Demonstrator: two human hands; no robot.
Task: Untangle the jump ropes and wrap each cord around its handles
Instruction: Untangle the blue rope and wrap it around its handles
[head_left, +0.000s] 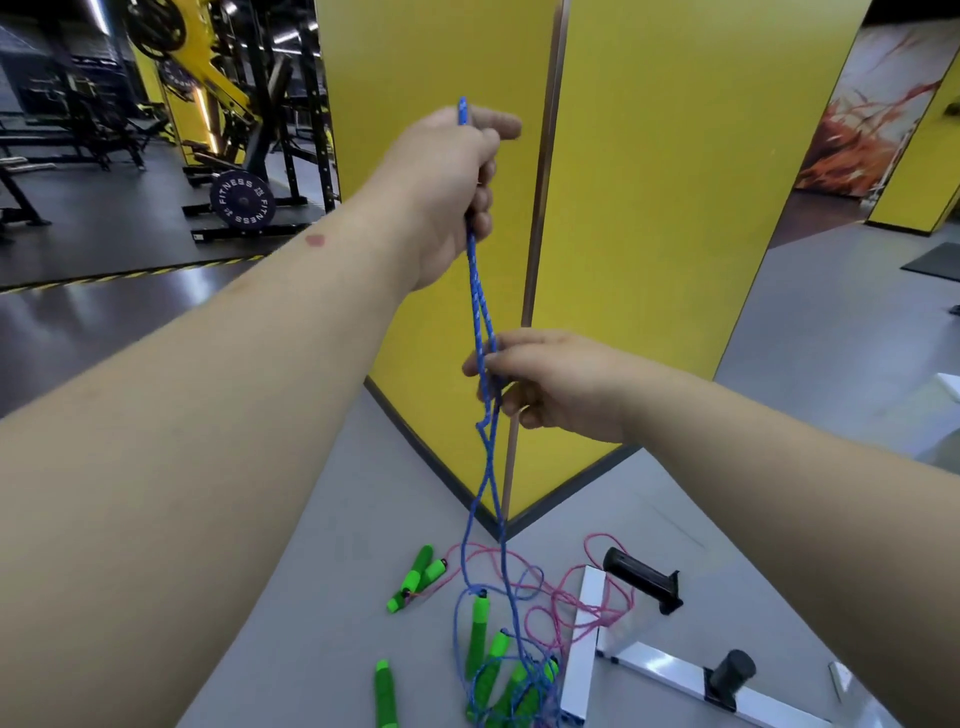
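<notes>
My left hand (457, 192) is raised high and grips a doubled blue cord (477, 296), whose bend pokes out above the fist. Lower down, my right hand (540, 382) pinches the same two strands between thumb and fingers. Below it the blue cord hangs to the grey floor (332, 597) into a tangle with a pink cord (550, 597). Several green foam handles (478, 631) lie in and around that tangle. A pair of green handles (415, 577) on the pink cord lies to the left, and one green handle (385, 693) lies alone near the bottom edge.
A yellow pillar (623, 208) stands right behind the cord. A white metal frame (584, 660) with black grips (641, 579) lies on the floor under part of the pink cord. Gym racks and a weight plate (242, 203) stand far left.
</notes>
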